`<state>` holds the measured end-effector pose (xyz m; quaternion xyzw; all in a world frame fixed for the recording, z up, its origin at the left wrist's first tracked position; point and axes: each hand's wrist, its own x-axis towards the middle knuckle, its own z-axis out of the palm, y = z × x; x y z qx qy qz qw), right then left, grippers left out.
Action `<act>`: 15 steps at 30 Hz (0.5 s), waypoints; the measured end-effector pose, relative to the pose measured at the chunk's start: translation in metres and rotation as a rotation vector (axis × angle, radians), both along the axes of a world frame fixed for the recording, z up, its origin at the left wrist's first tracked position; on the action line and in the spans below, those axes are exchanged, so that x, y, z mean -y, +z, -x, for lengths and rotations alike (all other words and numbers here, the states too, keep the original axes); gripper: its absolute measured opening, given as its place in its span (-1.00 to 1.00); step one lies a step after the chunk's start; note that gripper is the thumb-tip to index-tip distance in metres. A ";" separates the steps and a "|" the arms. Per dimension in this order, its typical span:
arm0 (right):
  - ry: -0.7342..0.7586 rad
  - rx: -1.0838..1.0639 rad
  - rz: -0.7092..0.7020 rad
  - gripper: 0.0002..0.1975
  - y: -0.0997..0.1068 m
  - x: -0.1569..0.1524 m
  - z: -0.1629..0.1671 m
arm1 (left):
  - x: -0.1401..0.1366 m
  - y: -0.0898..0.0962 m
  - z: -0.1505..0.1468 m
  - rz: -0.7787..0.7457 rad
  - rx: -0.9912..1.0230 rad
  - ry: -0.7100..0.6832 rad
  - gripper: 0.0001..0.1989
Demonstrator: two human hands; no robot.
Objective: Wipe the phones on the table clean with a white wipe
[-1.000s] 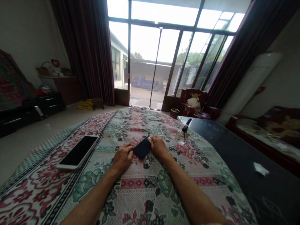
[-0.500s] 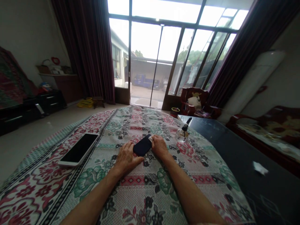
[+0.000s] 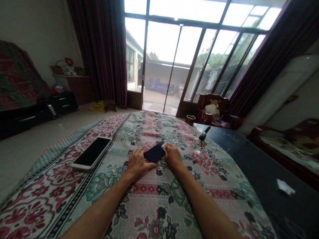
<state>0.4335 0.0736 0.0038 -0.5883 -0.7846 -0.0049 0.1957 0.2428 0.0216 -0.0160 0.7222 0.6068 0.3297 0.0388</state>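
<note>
A small dark blue, flat rectangular phone (image 3: 154, 152) lies at a slant over the tablecloth, between my hands. My left hand (image 3: 138, 162) grips its left end, fingers along the far side and thumb along the near side. Pinched in my right hand (image 3: 173, 156) is a small white piece of tissue (image 3: 163, 146), pressed against the phone's right end. The fingertips under that tissue are partly hidden. Farther left rests a larger white phone (image 3: 92, 153) with a black screen, apart from both hands.
A flowered tablecloth (image 3: 149, 209) covers the table. To the right of my hands stands a clear bottle (image 3: 198, 144) with a black top. A crumpled white tissue (image 3: 285, 187) lies on the dark tabletop (image 3: 261, 159) at right. Beyond is a glass door (image 3: 164, 73).
The view has turned slightly left, so everything sits farther right in the picture. The phone lies at a slightly flatter slant; both hands keep their holds.
</note>
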 end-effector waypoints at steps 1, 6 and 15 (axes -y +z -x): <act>0.019 0.006 0.001 -0.69 0.000 0.001 0.002 | -0.001 0.000 0.000 -0.002 0.005 0.006 -0.42; 0.143 -0.007 -0.002 -0.68 0.004 0.014 0.019 | -0.004 0.000 0.001 0.026 -0.016 0.016 -0.42; 0.128 -0.067 -0.029 -0.69 0.002 0.009 0.015 | -0.002 0.008 0.001 0.048 -0.117 0.137 -0.44</act>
